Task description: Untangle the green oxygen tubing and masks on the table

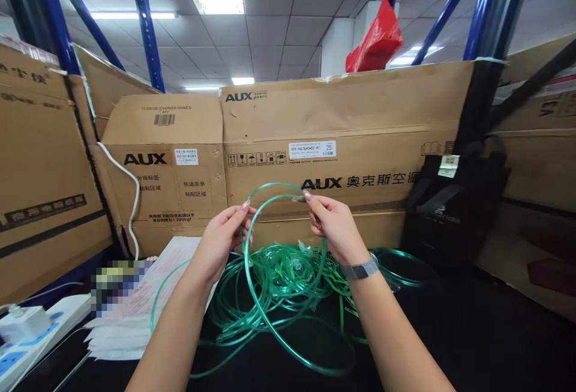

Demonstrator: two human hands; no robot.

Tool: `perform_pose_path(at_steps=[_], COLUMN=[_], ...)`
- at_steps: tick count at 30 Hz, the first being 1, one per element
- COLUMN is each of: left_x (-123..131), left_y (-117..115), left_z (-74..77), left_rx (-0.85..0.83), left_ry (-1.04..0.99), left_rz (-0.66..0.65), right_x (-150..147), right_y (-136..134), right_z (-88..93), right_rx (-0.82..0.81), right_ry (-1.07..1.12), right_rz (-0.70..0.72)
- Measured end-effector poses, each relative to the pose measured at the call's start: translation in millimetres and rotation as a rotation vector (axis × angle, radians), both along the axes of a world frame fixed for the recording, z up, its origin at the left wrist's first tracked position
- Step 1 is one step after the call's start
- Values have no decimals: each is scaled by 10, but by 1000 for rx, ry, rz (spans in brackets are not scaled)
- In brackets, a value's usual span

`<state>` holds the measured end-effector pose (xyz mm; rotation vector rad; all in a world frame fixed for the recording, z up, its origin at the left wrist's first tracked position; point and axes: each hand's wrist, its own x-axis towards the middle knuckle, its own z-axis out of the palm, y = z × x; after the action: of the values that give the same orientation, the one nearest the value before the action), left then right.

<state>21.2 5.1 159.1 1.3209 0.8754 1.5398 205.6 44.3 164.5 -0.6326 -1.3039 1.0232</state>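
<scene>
Green clear plastic tubing hangs in a large loop between my two hands, above the black tabletop. My left hand pinches the thin tubing between thumb and fingers. Over to the right, my right hand is closed on the tubing near the loop's top, thumb against index finger; a small end piece at its fingertips is too small to make out. A grey watch band circles the right wrist. Beneath and behind the hands lies a tangled pile of green tubing.
Cardboard boxes form a wall behind the table. At the left are stacked white paper bags and a power strip with a plug. A black bag stands at the right. Another tubing coil lies beyond the right wrist.
</scene>
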Motion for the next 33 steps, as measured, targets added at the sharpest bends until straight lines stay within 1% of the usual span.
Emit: perform_pose_path(at_steps=[2, 6, 12, 16, 19, 23, 25, 27, 29, 31, 33], left_x=[27, 62, 1, -21, -32, -151, -239, -304, -312, -255, -149], left_y=[0, 14, 97, 95, 89, 96, 96, 92, 90, 93, 102], left_z=[-5, -34, -83, -80, -57, -1, 27, 46, 48, 32, 0], left_rx=[-28, -79, -239, -257, -173, 5, 68, 101, 105, 94, 79], left_ry=[2, 40, -134, -136, -215, -373, -423, -443, -436, -417, -395], left_rz=[-30, -152, -437, -501, -452, -287, -212, -160, -134, -126, -121], right_x=[-12, -36, -74, -87, -64, 17, 44, 36, -5, -66, -125], right_y=[10, 30, 0, -26, -23, 8, 26, 35, 32, 17, -7], right_z=[-21, -71, -75, -49, -41, -39, -38, -36, -32, -26, -19], right_rx=[2, 18, 65, 81, 46, 30, 15, -9, -24, -13, 16], right_ry=[-46, -207, -473, -515, -516, -488, -413, -267, -72, 122, 273], right_rz=[2, -6, 15, 14, 69, 116, 131, 158, 193, 212, 200])
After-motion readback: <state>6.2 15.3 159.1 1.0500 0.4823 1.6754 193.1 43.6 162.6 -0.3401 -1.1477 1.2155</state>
